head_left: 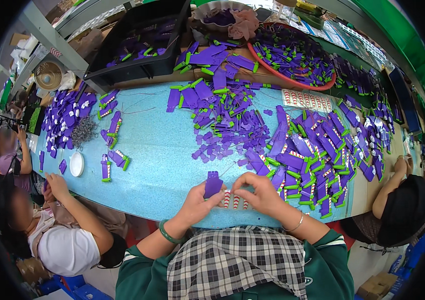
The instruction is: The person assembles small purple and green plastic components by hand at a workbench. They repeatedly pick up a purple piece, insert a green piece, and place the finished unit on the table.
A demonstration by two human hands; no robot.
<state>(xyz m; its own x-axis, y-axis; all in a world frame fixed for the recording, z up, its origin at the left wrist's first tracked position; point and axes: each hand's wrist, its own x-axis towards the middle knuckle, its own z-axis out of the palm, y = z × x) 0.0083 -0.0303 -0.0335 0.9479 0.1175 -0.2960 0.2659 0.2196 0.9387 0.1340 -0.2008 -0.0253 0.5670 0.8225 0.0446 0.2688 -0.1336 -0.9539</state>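
My left hand [195, 206] holds a flat purple plastic piece [213, 185] upright between thumb and fingers, near the table's front edge. Close beside it, my right hand [261, 194] is closed in a pinch, thumb against forefinger; whatever lies between those fingertips is too small to make out. Just under both hands lies a sheet of red-and-white striped stickers [236, 201], partly covered by my fingers. To the right spreads a large heap of purple pieces with green ends and striped stickers [312, 155]. Straight ahead is a pile of small purple parts [232, 120].
Another striped sticker sheet [306, 100] lies farther back. Behind stand a black tray [137, 70] and a red-rimmed basket [292, 84] of purple pieces. A white bowl [76, 164] sits on the left. Co-workers sit at both sides, one person's hand [56, 186] at the left edge.
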